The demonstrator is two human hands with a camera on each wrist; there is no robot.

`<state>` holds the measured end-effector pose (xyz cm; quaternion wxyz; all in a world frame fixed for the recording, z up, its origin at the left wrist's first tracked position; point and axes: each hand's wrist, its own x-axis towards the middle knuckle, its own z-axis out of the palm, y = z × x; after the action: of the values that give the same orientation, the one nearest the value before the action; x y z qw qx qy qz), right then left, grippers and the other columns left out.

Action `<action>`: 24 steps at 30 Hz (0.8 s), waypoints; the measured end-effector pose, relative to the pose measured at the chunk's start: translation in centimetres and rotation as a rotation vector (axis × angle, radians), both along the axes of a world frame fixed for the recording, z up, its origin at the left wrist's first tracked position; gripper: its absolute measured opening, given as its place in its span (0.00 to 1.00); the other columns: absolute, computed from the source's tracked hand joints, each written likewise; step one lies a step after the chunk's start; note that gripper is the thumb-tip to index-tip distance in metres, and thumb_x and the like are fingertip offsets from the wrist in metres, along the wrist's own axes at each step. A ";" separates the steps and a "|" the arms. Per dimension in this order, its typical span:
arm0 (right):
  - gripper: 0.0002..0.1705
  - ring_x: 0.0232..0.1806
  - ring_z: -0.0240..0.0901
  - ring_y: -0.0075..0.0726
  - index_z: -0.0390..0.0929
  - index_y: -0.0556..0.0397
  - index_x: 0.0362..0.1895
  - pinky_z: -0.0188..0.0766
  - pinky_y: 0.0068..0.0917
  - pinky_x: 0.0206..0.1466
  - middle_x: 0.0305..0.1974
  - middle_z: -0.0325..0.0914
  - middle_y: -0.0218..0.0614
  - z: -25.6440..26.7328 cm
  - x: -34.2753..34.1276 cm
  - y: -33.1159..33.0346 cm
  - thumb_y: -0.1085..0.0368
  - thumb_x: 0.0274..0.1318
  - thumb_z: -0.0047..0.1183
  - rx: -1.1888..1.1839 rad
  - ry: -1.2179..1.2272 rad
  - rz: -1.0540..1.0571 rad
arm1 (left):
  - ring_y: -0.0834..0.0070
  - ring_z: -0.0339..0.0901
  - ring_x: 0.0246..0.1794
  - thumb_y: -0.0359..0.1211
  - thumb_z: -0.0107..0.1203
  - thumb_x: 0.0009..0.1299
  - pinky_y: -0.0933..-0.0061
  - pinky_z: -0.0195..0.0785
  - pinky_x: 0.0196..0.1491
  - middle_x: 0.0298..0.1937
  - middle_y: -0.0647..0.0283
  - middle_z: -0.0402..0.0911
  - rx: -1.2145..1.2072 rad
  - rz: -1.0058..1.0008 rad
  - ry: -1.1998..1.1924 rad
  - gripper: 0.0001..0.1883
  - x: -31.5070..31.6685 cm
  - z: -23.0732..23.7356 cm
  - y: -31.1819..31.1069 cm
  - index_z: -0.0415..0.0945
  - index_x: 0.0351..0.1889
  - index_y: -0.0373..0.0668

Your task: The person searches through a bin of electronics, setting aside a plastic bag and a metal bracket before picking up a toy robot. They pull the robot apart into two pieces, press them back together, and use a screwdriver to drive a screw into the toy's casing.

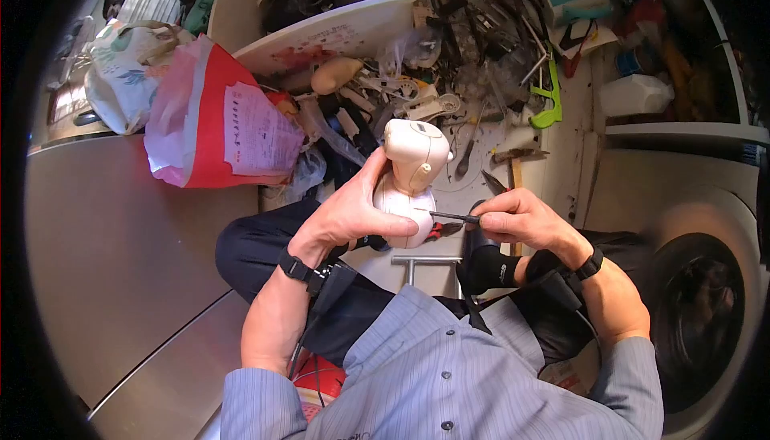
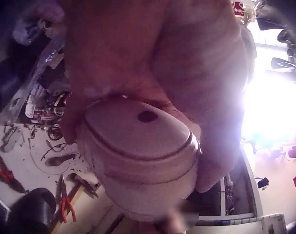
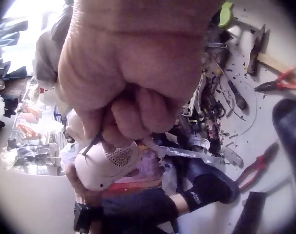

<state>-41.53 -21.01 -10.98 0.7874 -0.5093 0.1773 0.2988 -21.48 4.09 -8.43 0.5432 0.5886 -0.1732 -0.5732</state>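
A white rounded plastic device (image 1: 413, 153) with a bulbous head and a round base is held in front of the body by my left hand (image 1: 343, 209). The thumb lies across its base while the other fingers wrap behind it. My right hand (image 1: 525, 219) pinches a slim dark screwdriver (image 1: 451, 216), its shaft pointing left with the tip right at the base. In the left wrist view, a dark round hole shows on the smooth shell (image 2: 138, 131). A perforated grille (image 3: 121, 157) appears on the device in the right wrist view, below the curled fingers of the right hand.
Scrap parts and tools cover the floor ahead, among them a hammer (image 1: 520, 156), red-handled pliers (image 1: 443, 231) and a bright green tool handle (image 1: 550, 97). Behind stands a white bin (image 1: 345, 35) of dark parts. A red and white bag (image 1: 215, 131) is at left.
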 end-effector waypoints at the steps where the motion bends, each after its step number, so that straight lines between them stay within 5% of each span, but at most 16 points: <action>1: 0.19 0.27 0.62 0.13 0.85 0.63 0.55 0.58 0.18 0.28 0.27 0.73 0.21 0.0 -0.1 0.0 0.59 0.75 0.59 0.023 -0.007 -0.001 | 0.68 0.69 0.73 0.38 0.80 0.51 0.63 0.61 0.76 0.72 0.57 0.71 0.001 -0.005 -0.012 0.62 0.0 0.0 0.1 0.53 0.83 0.42; 10: 0.21 0.29 0.64 0.14 0.85 0.63 0.58 0.60 0.18 0.31 0.29 0.73 0.21 0.0 0.2 0.0 0.58 0.73 0.61 0.042 0.021 0.028 | 0.69 0.67 0.75 0.34 0.71 0.50 0.65 0.57 0.78 0.72 0.58 0.71 -0.049 0.010 -0.059 0.59 -0.3 -0.3 0.5 0.53 0.83 0.41; 17: 0.20 0.29 0.64 0.14 0.86 0.63 0.56 0.60 0.19 0.31 0.28 0.73 0.21 -0.1 0.1 -0.1 0.58 0.73 0.61 0.051 0.032 0.015 | 0.70 0.69 0.73 0.36 0.75 0.53 0.66 0.58 0.77 0.72 0.59 0.71 -0.029 -0.021 -0.034 0.58 -0.3 -1.0 0.8 0.54 0.82 0.41; 23: 0.16 0.26 0.66 0.19 0.87 0.60 0.54 0.64 0.23 0.30 0.26 0.76 0.26 -0.4 -0.1 1.1 0.62 0.72 0.60 -0.059 -0.006 0.028 | 0.74 0.74 0.65 0.38 0.76 0.64 0.66 0.67 0.70 0.65 0.62 0.77 0.086 0.111 0.110 0.45 -1.2 -1.9 -0.1 0.65 0.77 0.41; 24: 0.14 0.24 0.69 0.23 0.87 0.58 0.53 0.65 0.26 0.29 0.26 0.76 0.31 -0.8 0.0 1.6 0.63 0.70 0.61 -0.340 -0.332 0.009 | 0.75 0.75 0.63 0.38 0.75 0.65 0.67 0.69 0.68 0.64 0.63 0.77 0.091 0.131 0.113 0.42 -1.1 -1.9 -0.2 0.66 0.76 0.41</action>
<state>-41.53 -19.42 -11.77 0.7073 -0.6774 0.0911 0.1804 -22.60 3.85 -10.29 0.5611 0.5895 -0.0773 -0.5759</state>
